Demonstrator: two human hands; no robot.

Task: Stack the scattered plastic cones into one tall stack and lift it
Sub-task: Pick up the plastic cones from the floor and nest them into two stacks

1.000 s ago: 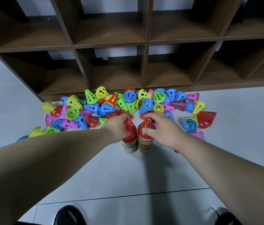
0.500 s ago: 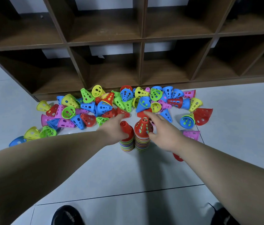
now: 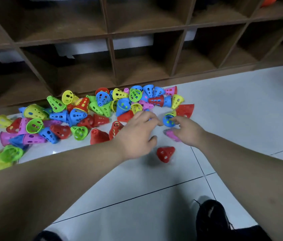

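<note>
Plastic cones (image 3: 78,117) in red, blue, yellow, green and pink lie mostly loose on the tiled floor (image 3: 241,110), heaped along the foot of the wooden shelf unit (image 3: 112,54). By that, you are early in the job: no tall stack shows, nothing is lifted, and nearly all the gathering is left. Two upright red cones (image 3: 99,137) stand just beyond your left forearm; whether they cap stacks I cannot tell, since the arm hides their bases.

Your left hand (image 3: 137,134) hovers with fingers relaxed and spread, holding nothing. Your right hand (image 3: 187,131) reaches with straight fingers for a blue cone (image 3: 167,121), its tips at the rim but not curled round it.

By count: one blue cone at your fingertips, one pink cone (image 3: 171,135) under your right hand, and one lone red cone (image 3: 166,153) on its side nearer you. The pile holds well over thirty, too overlapped for an exact count.
</note>
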